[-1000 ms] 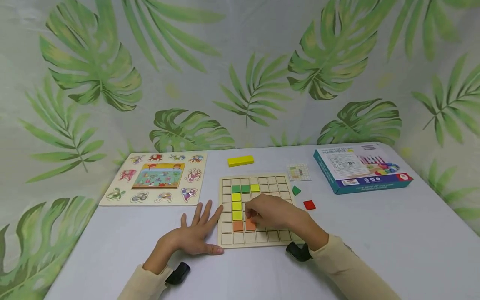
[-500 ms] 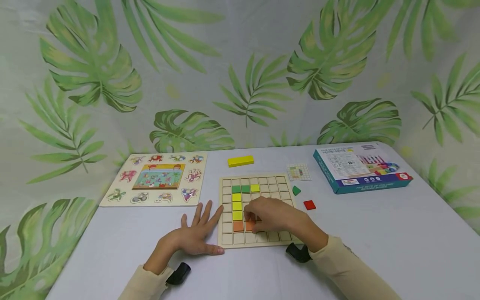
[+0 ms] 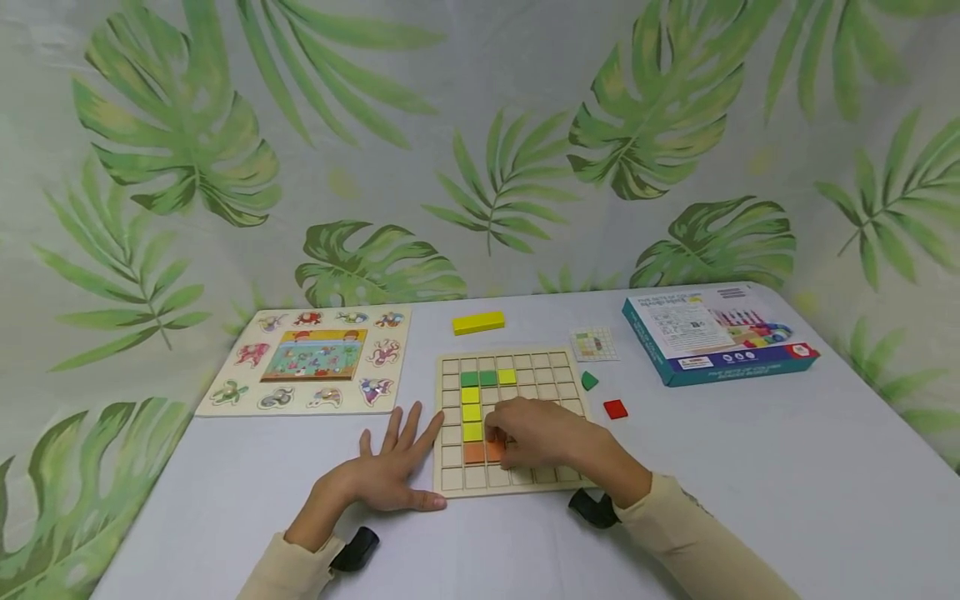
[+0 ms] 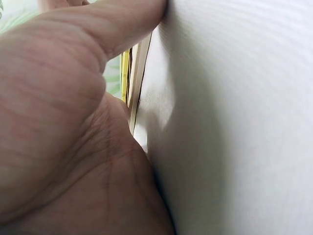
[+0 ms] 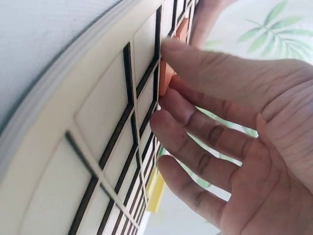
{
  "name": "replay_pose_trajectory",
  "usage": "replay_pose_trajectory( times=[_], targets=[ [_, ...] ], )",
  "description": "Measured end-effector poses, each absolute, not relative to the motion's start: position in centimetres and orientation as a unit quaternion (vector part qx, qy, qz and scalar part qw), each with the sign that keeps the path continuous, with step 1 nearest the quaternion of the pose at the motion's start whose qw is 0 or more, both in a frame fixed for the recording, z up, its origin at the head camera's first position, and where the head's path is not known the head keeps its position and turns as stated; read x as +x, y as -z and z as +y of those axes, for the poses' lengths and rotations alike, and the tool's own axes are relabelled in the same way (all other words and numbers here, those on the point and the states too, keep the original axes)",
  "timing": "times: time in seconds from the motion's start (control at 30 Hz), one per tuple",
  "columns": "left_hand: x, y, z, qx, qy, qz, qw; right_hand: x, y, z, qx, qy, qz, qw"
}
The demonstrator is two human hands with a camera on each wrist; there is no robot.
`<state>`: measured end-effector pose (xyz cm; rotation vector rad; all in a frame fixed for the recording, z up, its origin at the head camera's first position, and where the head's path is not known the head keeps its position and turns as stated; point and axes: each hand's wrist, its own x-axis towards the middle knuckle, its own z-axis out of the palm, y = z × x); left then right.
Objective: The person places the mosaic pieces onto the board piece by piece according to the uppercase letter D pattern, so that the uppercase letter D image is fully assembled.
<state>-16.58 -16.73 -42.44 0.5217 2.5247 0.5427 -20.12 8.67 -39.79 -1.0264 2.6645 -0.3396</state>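
Pressing flat orange square tile [image 3: 495, 451] into grid board [image 3: 558, 387], right hand [image 3: 543, 433] fingers straight, left hand [image 3: 390, 475] splayed flat.

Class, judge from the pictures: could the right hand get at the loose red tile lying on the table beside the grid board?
Probably yes. The red tile lies just right of the grid board, near the right hand, with only bare table between them.

box [image 3: 716, 333] lies right of grid board [image 3: 555, 371].

Animal peg puzzle [image 3: 306, 360], yellow bar [image 3: 478, 322], boxed game [image 3: 716, 333], small card [image 3: 594, 343], green, perhaps rounded, piece [image 3: 589, 381], red square [image 3: 616, 409]
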Motion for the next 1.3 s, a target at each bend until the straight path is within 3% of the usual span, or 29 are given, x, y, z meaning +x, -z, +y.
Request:
replay_pose_trajectory(
  times=[0.43,0.67,0.9,1.3],
  targets=[
    [-17.1,42.2,-16.7,0.197,-0.206,0.926,0.246,-19.0,38.9,15.5,-0.328,0.134,0.927,0.124],
    [-17.2,42.5,-16.8,0.203,-0.218,0.919,0.259,-17.8,38.7,20.2,-0.226,0.164,0.943,0.183],
    [-16.6,42.9,-17.1,0.197,-0.219,0.921,0.255,-16.8,39.5,23.2,-0.21,0.179,0.934,0.228],
    [-16.7,42.9,-17.0,0.211,-0.229,0.913,0.264,-15.6,40.5,24.7,-0.196,0.173,0.944,0.201]
  ],
)
